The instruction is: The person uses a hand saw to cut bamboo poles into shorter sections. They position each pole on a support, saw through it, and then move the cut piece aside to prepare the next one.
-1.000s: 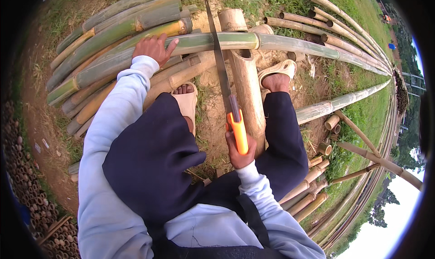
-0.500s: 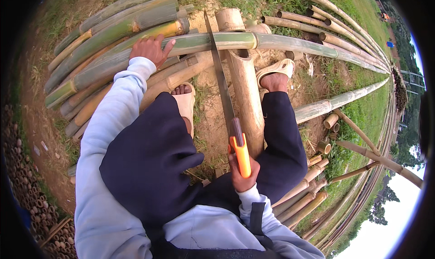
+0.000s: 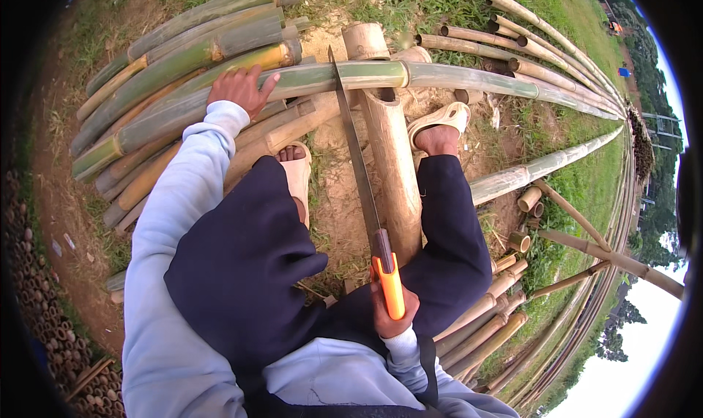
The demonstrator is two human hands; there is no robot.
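Note:
A long green bamboo pole (image 3: 469, 78) lies crosswise ahead of me, over a thick upright-looking bamboo post (image 3: 388, 154). On the pole's left part rests my left hand (image 3: 240, 92), fingers spread and flat on top. My right hand (image 3: 392, 307) is closed round the orange handle of a hand saw (image 3: 360, 162). The saw's long dark blade points away from me and crosses the green pole left of its pale joint, with its tip past the far side. How deep the cut goes cannot be made out.
Several thick bamboo poles (image 3: 183, 48) lie stacked at the left. More thin poles (image 3: 542, 48) spread at the far right. Short cut pieces (image 3: 520, 241) and a crossed-pole frame (image 3: 608, 253) stand at the right. My sandalled feet (image 3: 294, 176) are planted either side of the post.
The saw and my right hand have drawn back toward me, so the blade's tip reaches less far past the pole. My left hand stays in place on the pole.

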